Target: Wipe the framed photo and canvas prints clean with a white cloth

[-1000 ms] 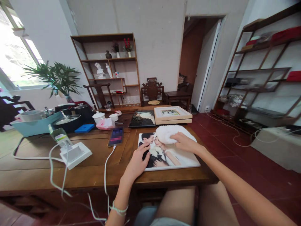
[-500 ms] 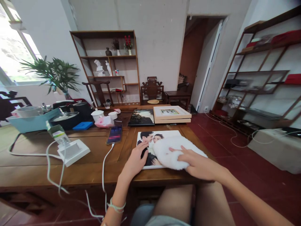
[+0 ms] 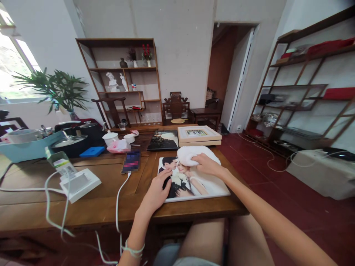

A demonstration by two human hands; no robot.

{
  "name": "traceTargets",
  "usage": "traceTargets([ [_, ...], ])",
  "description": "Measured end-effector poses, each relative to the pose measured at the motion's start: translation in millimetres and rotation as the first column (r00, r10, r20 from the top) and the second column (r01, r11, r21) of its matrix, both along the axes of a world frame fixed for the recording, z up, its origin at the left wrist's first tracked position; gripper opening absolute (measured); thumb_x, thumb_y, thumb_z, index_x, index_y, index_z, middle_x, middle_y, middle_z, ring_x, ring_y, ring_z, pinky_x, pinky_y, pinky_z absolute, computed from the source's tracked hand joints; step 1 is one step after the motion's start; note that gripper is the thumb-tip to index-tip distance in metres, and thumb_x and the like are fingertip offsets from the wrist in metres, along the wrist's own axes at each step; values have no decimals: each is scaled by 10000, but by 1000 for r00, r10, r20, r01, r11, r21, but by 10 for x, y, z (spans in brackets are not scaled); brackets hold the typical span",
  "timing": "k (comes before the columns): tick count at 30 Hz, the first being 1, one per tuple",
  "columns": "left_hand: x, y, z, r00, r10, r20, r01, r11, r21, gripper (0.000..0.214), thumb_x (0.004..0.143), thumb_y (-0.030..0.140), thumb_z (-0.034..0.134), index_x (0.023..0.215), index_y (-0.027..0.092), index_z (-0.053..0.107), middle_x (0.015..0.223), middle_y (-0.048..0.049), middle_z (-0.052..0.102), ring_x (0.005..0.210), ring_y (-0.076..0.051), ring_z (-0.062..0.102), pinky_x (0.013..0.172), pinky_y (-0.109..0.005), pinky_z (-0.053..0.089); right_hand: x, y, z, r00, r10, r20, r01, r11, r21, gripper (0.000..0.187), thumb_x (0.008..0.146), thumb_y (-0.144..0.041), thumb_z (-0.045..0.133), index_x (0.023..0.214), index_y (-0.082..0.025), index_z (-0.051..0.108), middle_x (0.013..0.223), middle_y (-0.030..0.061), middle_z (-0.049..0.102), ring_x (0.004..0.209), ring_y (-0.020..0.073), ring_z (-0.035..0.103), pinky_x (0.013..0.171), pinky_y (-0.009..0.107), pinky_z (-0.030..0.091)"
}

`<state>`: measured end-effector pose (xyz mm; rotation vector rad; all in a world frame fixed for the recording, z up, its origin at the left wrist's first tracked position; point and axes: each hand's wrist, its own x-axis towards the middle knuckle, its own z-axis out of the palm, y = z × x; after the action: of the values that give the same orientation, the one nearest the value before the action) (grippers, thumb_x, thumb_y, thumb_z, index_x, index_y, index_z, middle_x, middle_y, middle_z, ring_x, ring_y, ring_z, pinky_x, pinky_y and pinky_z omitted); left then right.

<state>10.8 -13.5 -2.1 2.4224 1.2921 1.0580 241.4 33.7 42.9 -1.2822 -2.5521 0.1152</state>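
A photo panel (image 3: 199,184) with a couple in wedding clothes lies flat near the table's front edge. My left hand (image 3: 158,186) rests on its left side, fingers stretched out over the picture. At the panel's upper right, my right hand (image 3: 207,165) grips a white fluffy cloth (image 3: 191,152) and presses it down, thumb and fingers sunk in the pile. The cloth covers the top right of the print and reaches past its far edge.
Behind the panel lie a dark photo panel (image 3: 163,140) and stacked light-wood frames (image 3: 199,136). To the left are a phone (image 3: 131,161) on a white cable, an open white box (image 3: 80,184), a blue box (image 3: 92,151), a pot (image 3: 69,142) and a teapot (image 3: 110,137).
My right hand has slid the cloth away from me and slightly left, from the panel's lower right to its top edge. The bride's face and dress now show. My left hand stays on the panel.
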Motion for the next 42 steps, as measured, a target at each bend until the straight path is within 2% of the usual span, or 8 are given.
traceTargets([
  [9, 30, -22, 22, 1000, 15, 20, -15, 1000, -20, 297, 831, 179, 441, 1072, 125, 607, 1192, -126, 594, 1157, -221, 513, 1005, -423, 383, 116, -988, 129, 999, 43, 4, -41, 979, -200, 425, 576, -29, 352, 884, -195, 594, 1017, 68, 624, 1027, 233, 492, 923, 348, 322],
  [14, 27, -23, 20, 1000, 5, 16, -5, 1000, -19, 297, 829, 174, 435, 1070, 131, 605, 1201, -123, 588, 1159, -218, 512, 1007, -423, 382, 81, -1477, 153, 993, 110, -29, -114, 949, -294, 434, 567, -22, 360, 879, -222, 586, 1314, 55, 472, 1296, 200, 270, 1072, 394, 104],
  [18, 20, -25, 12, 1000, 1, 22, -1, 1000, 0, 294, 825, 162, 441, 1069, 156, 605, 1191, -106, 597, 1150, -215, 519, 999, -428, 392, 88, -1344, 132, 994, 87, -59, -100, 956, -277, 464, 552, -22, 353, 895, -219, 595, 1260, 45, 527, 1228, 215, 370, 1046, 394, 194],
  [24, 10, -5, -13, 1000, 3, 23, -3, 1000, 2, 299, 830, 174, 444, 1085, 155, 599, 1194, -106, 595, 1163, -219, 508, 1001, -429, 387, 65, -590, -2, 998, -17, -60, 11, 995, -101, 419, 613, -33, 363, 901, -186, 626, 969, 49, 658, 968, 225, 526, 960, 375, 303],
  [27, 8, -6, -12, 1000, 2, 27, -2, 1000, -7, 301, 831, 177, 447, 1089, 164, 599, 1194, -102, 596, 1157, -221, 514, 995, -428, 394, -1, -253, -69, 998, -35, -58, 33, 999, -34, 461, 641, -21, 358, 1000, -177, 603, 1100, 72, 618, 1063, 239, 494, 982, 435, 254],
  [30, 12, -17, -2, 1000, 4, 30, -4, 1000, -18, 293, 833, 178, 446, 1079, 157, 603, 1200, -106, 591, 1162, -219, 509, 1001, -421, 388, -60, -98, -109, 998, -37, -46, 36, 999, -32, 512, 656, -16, 360, 1103, -167, 560, 1253, 100, 527, 1262, 264, 311, 1016, 531, 139],
  [34, 21, -30, 5, 999, 0, 50, 0, 1000, -18, 285, 831, 170, 452, 1070, 158, 605, 1195, -108, 594, 1157, -216, 513, 1004, -419, 385, -82, -232, -131, 999, -24, 30, 25, 999, -29, 548, 645, -24, 381, 1149, -167, 539, 1399, 101, 361, 1344, 261, 108, 1025, 577, 86],
  [42, 23, -29, -8, 998, -6, 58, 6, 1000, 8, 293, 825, 155, 449, 1074, 169, 602, 1190, -97, 598, 1151, -212, 518, 1001, -429, 387, 21, -1118, -19, 995, 84, 51, -75, 985, -157, 560, 552, 17, 369, 1009, -200, 609, 1444, 24, 270, 1349, 245, 87, 1050, 577, 99],
])
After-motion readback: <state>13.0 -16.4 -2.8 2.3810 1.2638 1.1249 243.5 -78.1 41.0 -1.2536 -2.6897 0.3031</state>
